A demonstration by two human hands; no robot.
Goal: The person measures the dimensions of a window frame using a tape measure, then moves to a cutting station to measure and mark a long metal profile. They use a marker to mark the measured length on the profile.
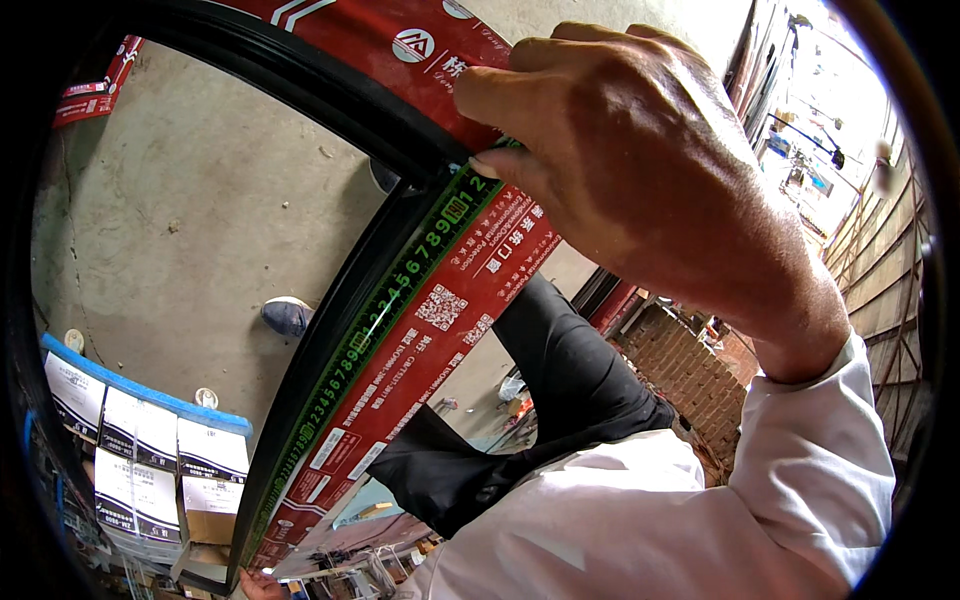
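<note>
A green tape measure (405,285) with dark numerals lies stretched along one side of a black window or door frame (345,95). Red printed protective film (440,345) covers that side next to the tape. At the frame's upper corner my right hand (620,140) is closed, its thumb pressing on the tape's end, its other fingers bent over the red film. Far down at the lower left, only a small part of my left hand (263,585) shows, closed at the tape's lower end; most of it is cut off by the picture edge.
Stacked white-and-black cartons (140,460) stand at the lower left beside a blue edge strip (150,385). Inside the frame shows concrete floor (200,200) with a shoe (287,316). A brick stack (680,375) and clutter lie to the right. Another red-wrapped piece (95,100) is at the far left.
</note>
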